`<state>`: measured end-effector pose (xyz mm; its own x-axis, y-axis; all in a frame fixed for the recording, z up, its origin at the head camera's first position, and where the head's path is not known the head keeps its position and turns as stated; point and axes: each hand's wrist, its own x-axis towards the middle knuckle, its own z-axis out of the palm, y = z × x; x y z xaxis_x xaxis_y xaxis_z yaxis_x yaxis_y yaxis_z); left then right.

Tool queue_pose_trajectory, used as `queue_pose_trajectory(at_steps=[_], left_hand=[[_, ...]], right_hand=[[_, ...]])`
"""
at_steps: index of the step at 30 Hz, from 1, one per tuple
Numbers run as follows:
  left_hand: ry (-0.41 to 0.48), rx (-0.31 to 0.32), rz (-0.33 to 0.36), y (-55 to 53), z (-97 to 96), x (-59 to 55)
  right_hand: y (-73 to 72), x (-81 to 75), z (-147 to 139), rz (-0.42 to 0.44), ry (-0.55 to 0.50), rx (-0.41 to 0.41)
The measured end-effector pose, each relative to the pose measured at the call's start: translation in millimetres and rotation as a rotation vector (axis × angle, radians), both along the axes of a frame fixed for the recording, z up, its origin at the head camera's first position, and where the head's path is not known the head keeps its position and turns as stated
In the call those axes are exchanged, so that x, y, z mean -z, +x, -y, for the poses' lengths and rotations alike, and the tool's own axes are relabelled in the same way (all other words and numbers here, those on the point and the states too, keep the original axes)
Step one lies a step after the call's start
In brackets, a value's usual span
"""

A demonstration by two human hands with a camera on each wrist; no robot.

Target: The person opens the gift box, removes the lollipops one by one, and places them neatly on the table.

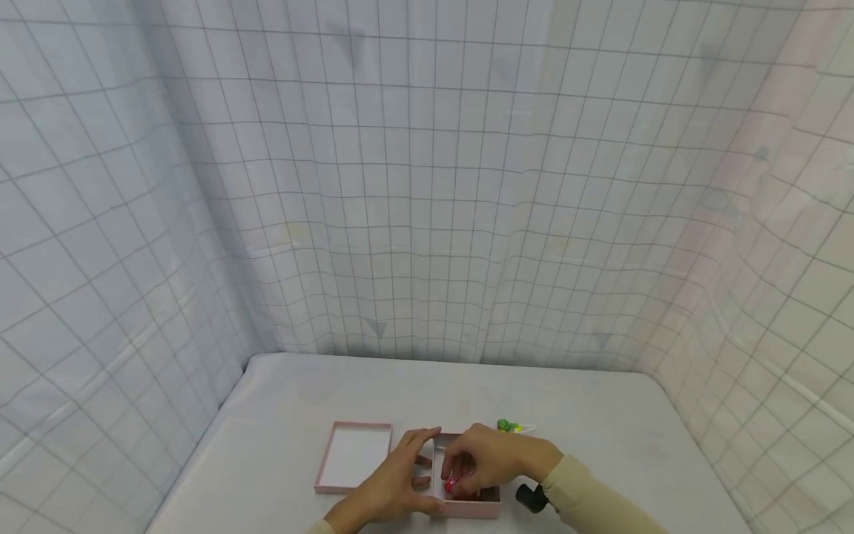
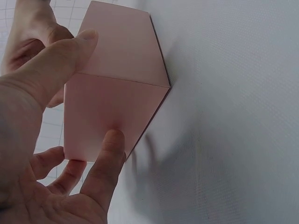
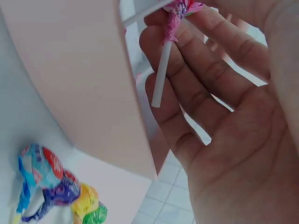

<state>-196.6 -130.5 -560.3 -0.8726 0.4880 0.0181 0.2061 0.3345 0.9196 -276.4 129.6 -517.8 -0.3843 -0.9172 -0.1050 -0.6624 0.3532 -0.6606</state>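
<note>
My left hand (image 1: 399, 478) grips the left side of an open pink box (image 1: 475, 509), thumb on the front wall and fingers spread along the side and far end. In the left wrist view, one fingertip touches the box's side. Inside the box, my right hand (image 1: 482, 458) holds a pink-wrapped lollipop (image 1: 451, 484) by its wrapped head. Its white stick (image 3: 161, 74) lies across the fingers in the right wrist view. A second white stick (image 3: 145, 13) crosses the box rim there. My right hand hides much of the box's inside.
A shallow pink lid (image 1: 353, 454) with a white inside lies left of the box. Wrapped lollipops in blue (image 3: 39, 168), purple (image 3: 63, 189), yellow (image 3: 85, 200) and green (image 3: 96, 214) lie right of it. A black object (image 1: 531, 498) shows by my right wrist.
</note>
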Motion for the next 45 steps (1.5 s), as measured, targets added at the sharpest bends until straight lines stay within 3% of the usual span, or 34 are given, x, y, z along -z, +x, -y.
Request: queue_pose_trajectory(at_steps=[4, 17, 45], left_hand=[[0.014, 0.012, 0.009, 0.0, -0.1, 0.4], [-0.005, -0.020, 0.035, -1.0, -1.2, 0.4], [-0.024, -0.038, 0.046, -1.1, -2.6, 0.5]], right_hand=[[-0.1, -4.8, -8.9, -0.034, -0.024, 0.024], [-4.8, -17.1, -29.7, -0.012, -0.040, 0.150], [4.1, -9.3, -61.4, -0.090, -0.116, 0.173]])
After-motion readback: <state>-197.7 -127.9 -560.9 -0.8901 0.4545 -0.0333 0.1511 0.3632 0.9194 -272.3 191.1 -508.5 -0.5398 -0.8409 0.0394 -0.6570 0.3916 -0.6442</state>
